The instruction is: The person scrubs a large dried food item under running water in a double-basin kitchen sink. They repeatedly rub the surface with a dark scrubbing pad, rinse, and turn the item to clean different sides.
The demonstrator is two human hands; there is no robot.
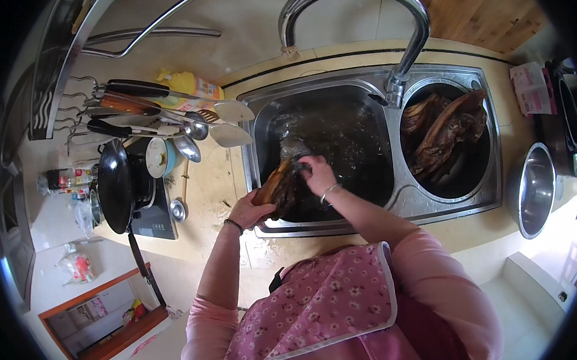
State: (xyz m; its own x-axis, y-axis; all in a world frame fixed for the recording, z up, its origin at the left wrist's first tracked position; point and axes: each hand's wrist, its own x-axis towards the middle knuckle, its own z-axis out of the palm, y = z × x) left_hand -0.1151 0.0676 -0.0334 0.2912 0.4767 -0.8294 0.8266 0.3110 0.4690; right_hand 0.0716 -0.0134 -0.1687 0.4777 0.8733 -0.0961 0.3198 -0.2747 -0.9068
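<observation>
My left hand [253, 209] grips the near end of a piece of dark, smoked-looking meat [275, 186] at the near left corner of the large steel sink basin [393, 161]. The meat slants over dark water, its far end by a splashing patch. Just right of that end, my right hand [318, 175] has its fingers bent at the meat's edge; the fingertips are partly hidden, so whether they hold anything cannot be told. In the round right basin lie several more dark pieces of meat [446, 132].
A chrome faucet [405, 61] arches over the sink. Ladles and spatulas [197, 126] hang at left, above a blue bowl [156, 158] and near a black wok [115, 187]. A steel bowl [537, 191] stands right of the sink, near the counter's edge.
</observation>
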